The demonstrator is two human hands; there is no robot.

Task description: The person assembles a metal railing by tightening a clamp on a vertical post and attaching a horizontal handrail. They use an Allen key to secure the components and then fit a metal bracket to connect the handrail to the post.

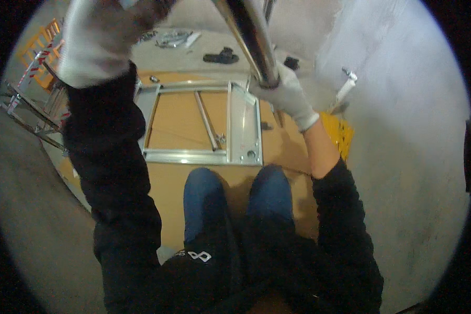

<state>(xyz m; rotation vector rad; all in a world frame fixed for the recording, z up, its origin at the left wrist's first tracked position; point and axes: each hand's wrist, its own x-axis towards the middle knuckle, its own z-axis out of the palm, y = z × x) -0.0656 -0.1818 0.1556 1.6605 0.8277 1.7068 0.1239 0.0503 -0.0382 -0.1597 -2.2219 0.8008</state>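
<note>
A shiny metal tube (248, 42) slants down from the top edge, its lower end near the middle of the view. My right hand (288, 97), in a white glove, is closed around that tube close to its lower end. My left hand (99, 39), also gloved, is raised at the upper left; its fingers are blurred and partly cut off by the top edge. Below both hands lies a rectangular metal frame (193, 155) on cardboard (178, 180). A second metal tube (206, 120) rests at a slant inside the frame, with small hardware (221, 138) beside its near end.
A black object (221, 56) and coiled wires (172, 38) lie on the floor beyond the frame. A white pipe (345, 90) stands by the grey wall at right, behind a yellow item (341, 135). Metal rails (29, 107) and orange barriers (39, 42) stand at left.
</note>
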